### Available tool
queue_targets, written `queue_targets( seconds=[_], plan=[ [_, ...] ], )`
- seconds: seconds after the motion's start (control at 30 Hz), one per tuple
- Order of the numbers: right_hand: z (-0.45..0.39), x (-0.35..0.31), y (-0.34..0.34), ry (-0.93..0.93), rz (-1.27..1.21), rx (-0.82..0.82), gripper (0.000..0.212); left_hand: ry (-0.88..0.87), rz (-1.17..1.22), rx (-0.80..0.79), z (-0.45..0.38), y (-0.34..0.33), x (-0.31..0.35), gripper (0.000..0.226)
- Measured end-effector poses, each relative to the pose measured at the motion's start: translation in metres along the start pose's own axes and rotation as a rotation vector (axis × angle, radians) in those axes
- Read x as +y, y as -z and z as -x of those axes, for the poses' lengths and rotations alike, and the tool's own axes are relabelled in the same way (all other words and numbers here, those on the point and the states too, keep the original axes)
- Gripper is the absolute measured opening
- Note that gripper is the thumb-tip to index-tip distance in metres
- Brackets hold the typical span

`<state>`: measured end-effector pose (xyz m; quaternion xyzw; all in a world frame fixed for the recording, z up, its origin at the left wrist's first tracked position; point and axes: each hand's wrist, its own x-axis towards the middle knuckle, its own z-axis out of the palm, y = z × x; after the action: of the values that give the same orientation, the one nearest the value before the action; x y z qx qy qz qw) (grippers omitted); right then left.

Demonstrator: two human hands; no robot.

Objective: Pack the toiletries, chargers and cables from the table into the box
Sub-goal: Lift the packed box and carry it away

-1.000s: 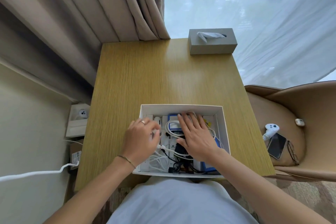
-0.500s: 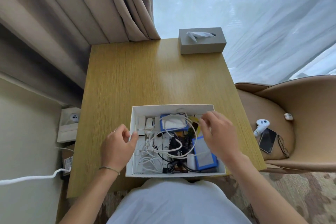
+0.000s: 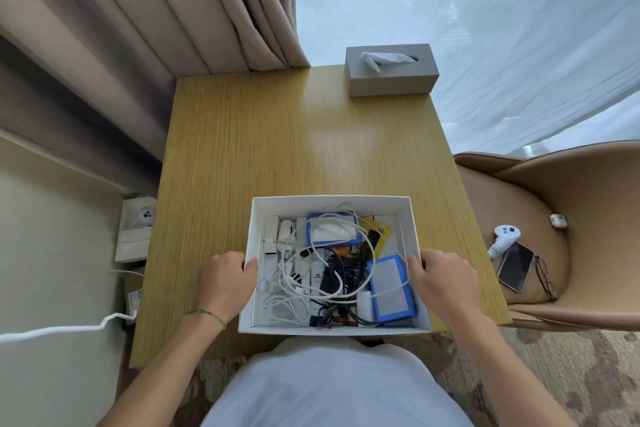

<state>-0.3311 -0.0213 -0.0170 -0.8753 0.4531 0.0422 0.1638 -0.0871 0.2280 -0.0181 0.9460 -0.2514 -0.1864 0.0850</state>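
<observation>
**White box is packed, both hands on its sides**

White cardboard box [image 3: 332,206] sits at the near edge of the tabletop [image 3: 277,149], right in front of the person, and it's pretty much stuffed. Inside you've got a tangle of white cables [image 3: 294,274] on the left half, some black cables [image 3: 332,282] down the middle, and two blue-edged pouches: one [image 3: 331,229] up at the far end with a white cable looped over it, the other [image 3: 391,291] tucked against the right wall. A yellow packet [image 3: 379,236] is wedged between the far pouch and the right wall. My guess is the flat stuff went to the edges so the loose cords could pile in the middle.

Left hand [image 3: 225,282] has its grip on the left wall, thumb hooked over the rim, fingers curled on the outside. Right hand [image 3: 443,282] does the same on the right wall. A symmetric hold like that reads to me as steadying the box, or getting ready to lift or slide it, rather than adding more.

Nothing else loose on the wood apart from a grey tissue box [image 3: 393,74] at the far end, so packing looks basically done.

Off to the right a chair [image 3: 571,218] holds a phone [image 3: 515,265], glasses [image 3: 545,276] and a white controller [image 3: 505,236].
</observation>
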Motion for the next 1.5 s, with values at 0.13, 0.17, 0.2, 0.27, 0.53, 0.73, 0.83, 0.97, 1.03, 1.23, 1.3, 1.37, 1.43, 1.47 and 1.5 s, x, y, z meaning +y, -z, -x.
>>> queue_targets(
  seconds=[0.13, 0.17, 0.2, 0.27, 0.53, 0.73, 0.83, 0.97, 1.03, 1.23, 1.3, 1.37, 1.43, 1.47, 1.5],
  plan=[
    [-0.004, 0.005, -0.001, 0.020, 0.022, -0.018, 0.052, -0.014, 0.014, -0.008, 0.006, 0.002, 0.005, 0.050],
    [-0.006, 0.007, 0.000, 0.021, 0.025, -0.020, 0.052, -0.013, 0.030, -0.006, 0.007, 0.003, 0.006, 0.050],
    [-0.007, 0.008, 0.000, 0.024, 0.027, -0.023, 0.052, -0.012, 0.047, -0.001, 0.007, 0.005, 0.007, 0.050],
    [-0.012, 0.010, 0.002, 0.031, 0.034, -0.028, 0.051, -0.017, 0.068, 0.006, 0.003, 0.011, 0.009, 0.050],
    [0.006, 0.001, 0.011, -0.081, -0.009, 0.015, 0.050, -0.120, 0.095, 0.028, -0.022, 0.037, 0.020, 0.049],
    [0.041, -0.028, 0.013, -0.249, -0.009, 0.158, 0.054, -0.290, 0.127, 0.004, -0.046, 0.050, 0.012, 0.049],
    [0.066, -0.040, 0.010, -0.361, -0.009, 0.206, 0.053, -0.387, 0.107, -0.028, -0.055, 0.057, 0.009, 0.047],
    [0.104, -0.046, 0.005, -0.483, -0.049, 0.262, 0.052, -0.499, 0.087, -0.082, -0.053, 0.061, 0.014, 0.045],
    [0.127, -0.049, 0.001, -0.544, -0.072, 0.284, 0.052, -0.561, 0.082, -0.101, -0.048, 0.064, 0.019, 0.046],
    [0.201, -0.045, -0.005, -0.754, -0.090, 0.322, 0.049, -0.753, 0.025, -0.140, -0.017, 0.062, 0.045, 0.051],
    [0.232, -0.043, -0.010, -0.809, -0.106, 0.336, 0.049, -0.801, -0.002, -0.151, -0.001, 0.057, 0.054, 0.052],
    [0.268, -0.041, -0.017, -0.875, -0.119, 0.368, 0.049, -0.859, -0.008, -0.166, 0.022, 0.050, 0.061, 0.053],
    [0.305, -0.038, -0.025, -0.960, -0.111, 0.381, 0.047, -0.922, -0.022, -0.187, 0.047, 0.041, 0.067, 0.052],
    [0.325, -0.037, -0.029, -1.004, -0.114, 0.383, 0.046, -0.957, -0.036, -0.201, 0.060, 0.037, 0.069, 0.050],
    [0.345, -0.037, -0.034, -1.044, -0.125, 0.388, 0.045, -0.993, -0.047, -0.216, 0.074, 0.031, 0.071, 0.049]
  ],
)
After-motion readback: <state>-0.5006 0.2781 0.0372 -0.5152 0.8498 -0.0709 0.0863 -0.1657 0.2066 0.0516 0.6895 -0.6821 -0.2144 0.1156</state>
